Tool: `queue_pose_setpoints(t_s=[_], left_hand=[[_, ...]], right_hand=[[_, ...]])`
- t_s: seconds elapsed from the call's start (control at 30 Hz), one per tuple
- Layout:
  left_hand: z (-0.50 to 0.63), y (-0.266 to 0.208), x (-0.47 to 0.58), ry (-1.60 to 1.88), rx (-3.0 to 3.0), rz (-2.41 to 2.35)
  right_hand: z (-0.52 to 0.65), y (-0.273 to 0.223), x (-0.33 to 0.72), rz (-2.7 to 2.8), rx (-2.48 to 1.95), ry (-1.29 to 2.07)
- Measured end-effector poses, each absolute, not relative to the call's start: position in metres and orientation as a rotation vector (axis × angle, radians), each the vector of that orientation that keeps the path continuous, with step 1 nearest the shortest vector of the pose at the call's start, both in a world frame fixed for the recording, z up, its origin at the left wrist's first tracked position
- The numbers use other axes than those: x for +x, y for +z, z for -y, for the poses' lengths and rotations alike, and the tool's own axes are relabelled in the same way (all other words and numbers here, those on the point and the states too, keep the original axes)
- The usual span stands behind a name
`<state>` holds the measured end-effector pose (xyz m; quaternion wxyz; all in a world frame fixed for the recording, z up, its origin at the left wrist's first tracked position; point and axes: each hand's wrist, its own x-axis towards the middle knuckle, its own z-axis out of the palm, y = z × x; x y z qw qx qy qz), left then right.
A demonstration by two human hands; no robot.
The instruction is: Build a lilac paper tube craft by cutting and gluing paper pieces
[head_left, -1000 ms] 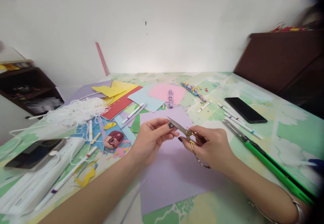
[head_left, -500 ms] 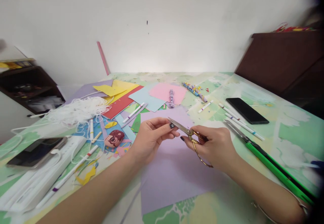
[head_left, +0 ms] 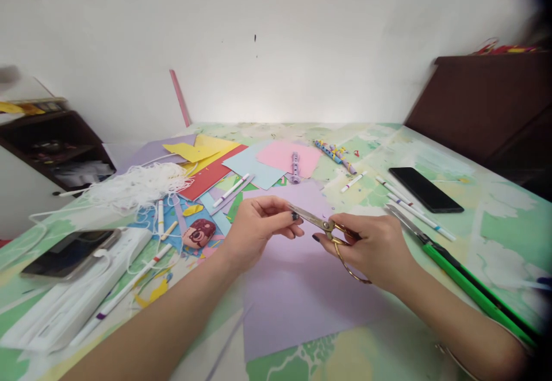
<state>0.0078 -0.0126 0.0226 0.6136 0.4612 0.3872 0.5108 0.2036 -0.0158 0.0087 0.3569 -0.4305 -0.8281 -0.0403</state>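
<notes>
My right hand (head_left: 368, 246) grips the gold handles of a pair of scissors (head_left: 317, 219), whose blades point left and look closed or nearly so. The blade tips reach the fingers of my left hand (head_left: 263, 229). That hand is closed in a pinch, thumb against fingers; anything between them is too small or hidden to name. Under both hands lies a sheet of light purple paper (head_left: 297, 312). Beyond it a small purple paper tube with dark marks (head_left: 295, 167) rests on pink paper (head_left: 276, 154).
Left are tangled white string (head_left: 133, 188), a power strip (head_left: 81, 297) with a phone (head_left: 69, 254), markers, coloured paper and a reddish-brown case (head_left: 199, 234). Right are a black phone (head_left: 425, 188), more markers (head_left: 414, 214) and a green-handled cutter (head_left: 457, 274). Decorated tubes (head_left: 334, 156) lie farther back.
The whole view has shifted slightly, so things appear a little farther right. Both hands keep nearly the same pose, the scissors still at my left fingertips.
</notes>
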Motion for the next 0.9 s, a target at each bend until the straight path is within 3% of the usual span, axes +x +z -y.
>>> queue_pose_setpoints(t_s=[0.9], left_hand=[[0.005, 0.019, -0.005, 1.033, 1.280, -0.981]], right_hand=[[0.012, 0.011, 0.214, 2.269, -1.093, -0.196]])
